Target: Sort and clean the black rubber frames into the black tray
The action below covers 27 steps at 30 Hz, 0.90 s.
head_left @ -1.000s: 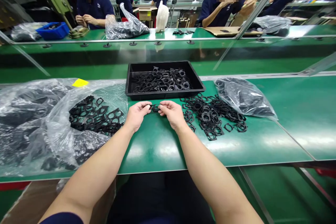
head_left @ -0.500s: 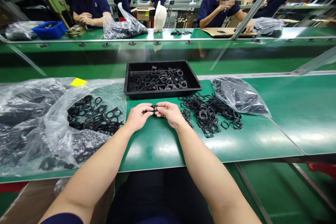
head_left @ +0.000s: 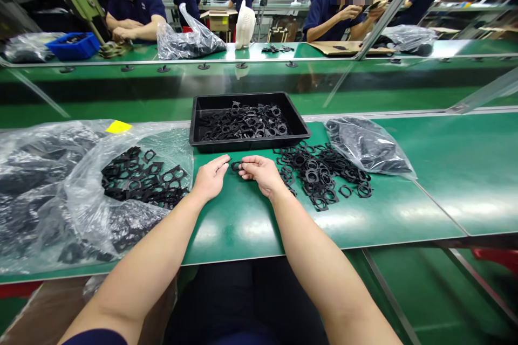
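Observation:
Between finger and thumb, my right hand [head_left: 259, 173] pinches a small black ring part [head_left: 236, 166] over the green table. Just left of it is my left hand [head_left: 211, 177], fingers together and apart from the ring; a tiny dark bit shows at its fingertips, too small to name. Behind both hands stands a black tray [head_left: 251, 145] holding many black parts. To the right lies a loose pile of black rings [head_left: 313, 170]. On the left, an open clear bag [head_left: 87, 188] shows black flat parts [head_left: 140, 178] in its mouth.
A closed clear bag of black parts [head_left: 364, 145] lies at the right. Yellow paper [head_left: 118, 126] rests on the left bag. Across a bench with a blue bin [head_left: 75, 46], a white fan-like object [head_left: 245, 27] and more bags, people sit working.
My left hand has drawn back to the left, off the ring, which stays in my right hand. Across the bench, the person on the right has raised a hand from the cardboard.

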Each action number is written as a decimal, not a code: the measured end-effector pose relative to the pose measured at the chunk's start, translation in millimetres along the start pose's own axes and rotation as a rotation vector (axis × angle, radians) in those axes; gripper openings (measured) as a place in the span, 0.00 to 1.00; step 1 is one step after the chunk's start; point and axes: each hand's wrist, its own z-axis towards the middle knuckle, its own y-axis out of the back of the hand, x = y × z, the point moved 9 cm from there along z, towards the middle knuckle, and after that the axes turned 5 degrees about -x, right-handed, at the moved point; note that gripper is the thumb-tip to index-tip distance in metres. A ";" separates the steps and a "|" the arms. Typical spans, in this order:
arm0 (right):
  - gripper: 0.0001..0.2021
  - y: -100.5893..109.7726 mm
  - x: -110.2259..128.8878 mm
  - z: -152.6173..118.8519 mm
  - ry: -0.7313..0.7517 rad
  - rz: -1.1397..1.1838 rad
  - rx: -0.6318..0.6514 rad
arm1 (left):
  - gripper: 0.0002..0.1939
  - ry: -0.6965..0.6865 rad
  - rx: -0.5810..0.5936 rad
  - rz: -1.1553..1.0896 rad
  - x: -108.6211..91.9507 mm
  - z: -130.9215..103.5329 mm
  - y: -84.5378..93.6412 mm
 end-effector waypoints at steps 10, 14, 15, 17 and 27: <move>0.13 -10.2 -0.9 -3.6 0.021 -0.006 0.131 | 0.20 -0.138 -0.040 -0.062 -16.4 -2.6 5.4; 0.15 -14.4 -1.6 -4.9 0.012 0.021 0.177 | 0.24 -0.112 -0.069 -0.058 -15.9 -2.0 9.8; 0.15 -15.1 -1.5 -5.2 0.011 0.027 0.185 | 0.24 -0.107 -0.070 -0.056 -15.4 -1.9 10.0; 0.16 -16.1 -1.1 -5.7 0.015 0.029 0.197 | 0.25 -0.101 -0.069 -0.050 -14.4 -1.8 9.9; 0.17 -12.9 2.1 -4.6 0.055 -0.028 0.177 | 0.23 -0.276 -0.081 0.018 -36.4 -6.9 12.7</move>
